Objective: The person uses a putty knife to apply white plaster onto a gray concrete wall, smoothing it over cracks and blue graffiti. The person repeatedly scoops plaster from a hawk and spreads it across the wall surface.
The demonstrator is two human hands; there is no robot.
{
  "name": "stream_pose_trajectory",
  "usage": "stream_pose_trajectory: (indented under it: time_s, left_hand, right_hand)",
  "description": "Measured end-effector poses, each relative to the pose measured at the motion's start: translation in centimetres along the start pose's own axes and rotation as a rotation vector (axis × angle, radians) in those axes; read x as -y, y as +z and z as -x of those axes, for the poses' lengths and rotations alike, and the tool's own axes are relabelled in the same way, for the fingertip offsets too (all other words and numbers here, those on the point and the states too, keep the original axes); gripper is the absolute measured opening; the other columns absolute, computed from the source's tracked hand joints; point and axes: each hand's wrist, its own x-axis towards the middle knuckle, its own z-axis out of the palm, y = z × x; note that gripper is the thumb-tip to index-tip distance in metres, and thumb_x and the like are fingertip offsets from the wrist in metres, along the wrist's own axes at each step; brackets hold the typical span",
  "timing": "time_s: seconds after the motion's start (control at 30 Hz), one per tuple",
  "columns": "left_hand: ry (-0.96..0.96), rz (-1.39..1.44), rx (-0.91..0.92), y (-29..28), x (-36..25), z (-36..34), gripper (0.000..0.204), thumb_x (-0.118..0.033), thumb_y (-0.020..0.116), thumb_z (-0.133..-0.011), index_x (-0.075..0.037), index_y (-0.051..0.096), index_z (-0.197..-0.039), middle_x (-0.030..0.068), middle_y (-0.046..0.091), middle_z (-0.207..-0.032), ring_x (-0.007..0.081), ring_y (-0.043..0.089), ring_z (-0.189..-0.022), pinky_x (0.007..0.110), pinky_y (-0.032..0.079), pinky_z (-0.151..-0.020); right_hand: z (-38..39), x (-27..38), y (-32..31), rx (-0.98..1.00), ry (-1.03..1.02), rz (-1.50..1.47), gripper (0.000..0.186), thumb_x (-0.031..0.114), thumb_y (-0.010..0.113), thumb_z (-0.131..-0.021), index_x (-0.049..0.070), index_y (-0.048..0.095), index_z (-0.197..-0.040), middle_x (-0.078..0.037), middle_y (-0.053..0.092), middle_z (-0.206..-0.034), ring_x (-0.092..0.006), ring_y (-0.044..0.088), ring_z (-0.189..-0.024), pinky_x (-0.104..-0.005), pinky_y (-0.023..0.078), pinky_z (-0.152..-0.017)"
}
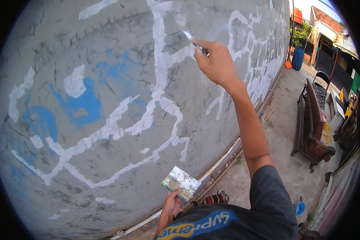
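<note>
My right hand (215, 61) is raised to the grey cracked wall (120, 80), closed on a small putty knife (188, 34) whose blade is at the wall beside a fresh smear near the top of a branching white patched line. My left hand (171, 202) is low near my body, holding a square, paint-smudged board (181, 181) with a lump of white paste on it. Several white patched crack lines and some blue paint marks (84, 105) cover the wall around and below the knife.
A narrow concrete path (268, 140) runs along the wall, with a pipe (218, 164) at its foot. On the right stand a wooden bench (316, 124), leaning boards (337, 108) and a blue bowl (300, 208). A blue barrel (298, 59) and houses are farther back.
</note>
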Motion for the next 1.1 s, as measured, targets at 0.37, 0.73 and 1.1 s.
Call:
stream_pose_trajectory:
  time_s: [0.37,0.73,1.1]
  left_hand:
    - [0.041,0.062,-0.011,0.7,0.5,0.8,0.047,-0.009,0.056,-0.089,-0.004,0.037,-0.131,0.0100,0.054,-0.118,0.0208,0.060,-0.100,0.036,0.051,-0.082]
    - [0.032,0.041,-0.110,-2.1,1.6,0.6,0.046,-0.018,0.051,-0.089,-0.002,0.041,-0.131,0.0142,0.054,-0.127,0.0291,0.055,-0.116,0.047,0.044,-0.099]
    - [0.146,0.014,-0.115,1.6,1.8,0.2,0.042,-0.020,0.049,-0.092,0.000,0.042,-0.128,0.0125,0.056,-0.123,0.0249,0.059,-0.110,0.043,0.048,-0.095]
  right_hand:
    - [2.3,-0.5,0.0,0.210,0.038,0.007,0.038,0.011,0.053,-0.087,0.001,0.059,-0.123,-0.009,0.047,-0.057,-0.0170,0.044,-0.048,-0.0323,0.041,-0.052]
    - [36.6,-9.5,-1.1,0.298,1.343,-1.392,0.043,0.017,0.053,-0.096,0.001,0.043,-0.135,-0.006,0.058,-0.080,-0.0106,0.055,-0.054,-0.0236,0.046,-0.045]
    - [37.0,-11.0,-3.0,0.449,1.301,-1.197,0.045,0.003,0.053,-0.089,0.000,0.041,-0.132,-0.009,0.061,-0.085,-0.0121,0.056,-0.061,-0.0250,0.049,-0.050]
